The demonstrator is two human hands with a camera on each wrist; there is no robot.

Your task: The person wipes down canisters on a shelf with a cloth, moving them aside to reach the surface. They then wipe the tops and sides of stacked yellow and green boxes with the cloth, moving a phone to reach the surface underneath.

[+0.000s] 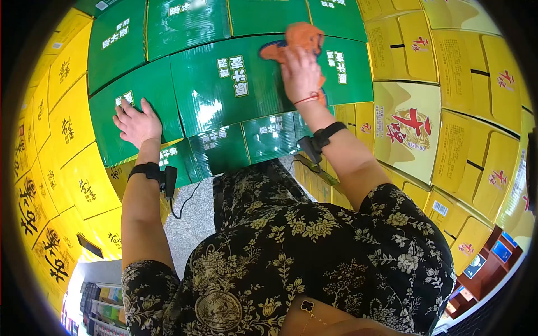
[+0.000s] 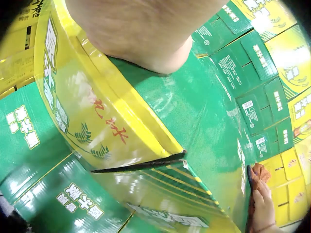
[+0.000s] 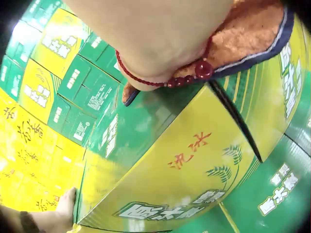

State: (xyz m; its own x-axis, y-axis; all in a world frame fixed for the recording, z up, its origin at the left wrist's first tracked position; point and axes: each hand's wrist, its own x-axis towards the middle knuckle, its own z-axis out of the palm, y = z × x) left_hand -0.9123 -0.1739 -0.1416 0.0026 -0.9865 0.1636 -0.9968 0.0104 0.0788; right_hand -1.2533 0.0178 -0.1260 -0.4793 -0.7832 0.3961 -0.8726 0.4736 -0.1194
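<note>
In the head view an orange cloth [image 1: 304,38] with a dark blue edge lies on top of the green cartons [image 1: 207,84]. The right hand [image 1: 301,75] rests on it, fingers extended forward and pressing it against the cardboard. The left hand [image 1: 137,123] lies with spread fingers on a green carton at the left. The right wrist view shows the cloth [image 3: 252,39] beneath the wrist, which wears a red beaded bracelet [image 3: 203,69]. From the left wrist view, the right hand [image 2: 263,206] appears at the lower right against the cloth [image 2: 261,173].
Yellow cartons [image 1: 84,185] are stacked at the left, with more yellow cartons [image 1: 471,129] and a cream carton [image 1: 406,126] at the right. Lower green cartons [image 1: 218,148] stand nearer the body. A black cable [image 1: 185,207] hangs from the left wrist camera. Shelves [image 1: 493,257] show at the lower right.
</note>
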